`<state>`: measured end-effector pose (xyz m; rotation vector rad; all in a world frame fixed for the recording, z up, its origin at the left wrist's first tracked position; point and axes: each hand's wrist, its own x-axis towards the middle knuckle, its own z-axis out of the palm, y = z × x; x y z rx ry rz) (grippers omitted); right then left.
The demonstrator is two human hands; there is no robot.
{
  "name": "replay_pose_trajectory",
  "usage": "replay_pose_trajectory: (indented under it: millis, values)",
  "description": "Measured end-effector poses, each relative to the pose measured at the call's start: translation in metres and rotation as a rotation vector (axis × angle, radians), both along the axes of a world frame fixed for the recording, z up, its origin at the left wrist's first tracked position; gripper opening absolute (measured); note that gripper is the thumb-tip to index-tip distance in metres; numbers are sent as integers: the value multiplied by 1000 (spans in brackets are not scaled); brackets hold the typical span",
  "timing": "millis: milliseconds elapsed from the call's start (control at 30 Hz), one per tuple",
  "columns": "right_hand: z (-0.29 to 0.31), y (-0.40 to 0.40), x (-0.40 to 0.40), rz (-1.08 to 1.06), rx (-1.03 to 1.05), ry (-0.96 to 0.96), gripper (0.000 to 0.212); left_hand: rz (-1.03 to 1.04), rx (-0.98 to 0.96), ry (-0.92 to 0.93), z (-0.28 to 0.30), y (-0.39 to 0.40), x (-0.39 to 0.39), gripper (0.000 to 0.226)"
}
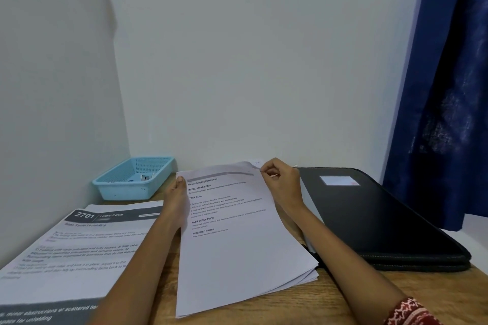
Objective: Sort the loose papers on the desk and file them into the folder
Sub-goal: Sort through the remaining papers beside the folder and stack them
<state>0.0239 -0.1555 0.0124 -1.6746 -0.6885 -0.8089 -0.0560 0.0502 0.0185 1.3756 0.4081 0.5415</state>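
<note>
The person holds a small stack of papers [237,240] in the middle of the bench [343,295], with its near end resting on the wood and its far end tipped up. The left hand [175,200] grips the top left corner, thumb pressed flat on the front. The right hand [281,183] pinches the top right corner of the front sheet between thumb and finger, and that corner looks a little lifted from the sheets behind. The step seems to be looking at or peeling off the top sheet. To do it well, pull slowly so only one sheet comes, and keep the left thumb tight so the others do not slide. The bottom edges are fanned out, so a tap on the wood would square them. A second pile of papers [66,253] lies to the left. The black folder [377,219] lies closed just to the right, touching or nearly touching the stack. A blue basket [132,179] sits in the far left corner. Walls are close behind and left, and a blue curtain [443,87] hangs on the right, so the free room is mostly up and toward the person.
</note>
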Motion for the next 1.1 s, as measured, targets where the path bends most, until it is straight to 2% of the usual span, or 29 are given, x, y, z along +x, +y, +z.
replay_pose_trajectory:
  millis: [100,200,300,400,433,533,633,700,800,833,900,933,1033,1100]
  values:
    - [-3,0,2,-26,-75,-19,9,0,-4,0,0,0,-1,40]
    - [-5,1,5,-120,-141,-119,13,-11,-1,6,-2,3,1,41]
    - [-3,1,5,-143,-141,-173,15,-18,-10,-14,-3,3,2,40]
    - [0,1,0,29,-74,12,35,-25,-33,-41,-1,-1,0,33]
    - [1,2,-3,121,-60,100,35,-21,-35,-44,-1,-1,0,30]
    - [8,8,-18,386,-63,237,11,-14,-29,-37,0,0,0,35]
    - [10,11,-26,475,-36,279,30,-13,-40,-30,0,1,3,35]
    - [7,11,-25,403,19,300,35,-15,-39,-23,0,1,2,38]
    - [-1,9,-10,74,-65,163,10,-38,-48,-42,1,0,0,40]
    - [-2,7,-6,-26,-126,121,11,-43,-54,-53,1,0,1,38]
    - [-6,5,0,-123,-222,116,42,-49,-70,-61,0,0,2,34]
    - [-5,4,0,-135,-228,128,50,-50,-72,-64,0,-1,1,30]
    - [-2,5,-2,-161,-153,103,49,-47,-84,-74,-3,2,3,21]
    - [0,5,-4,-165,-64,86,44,-48,-62,-69,-3,2,3,28]
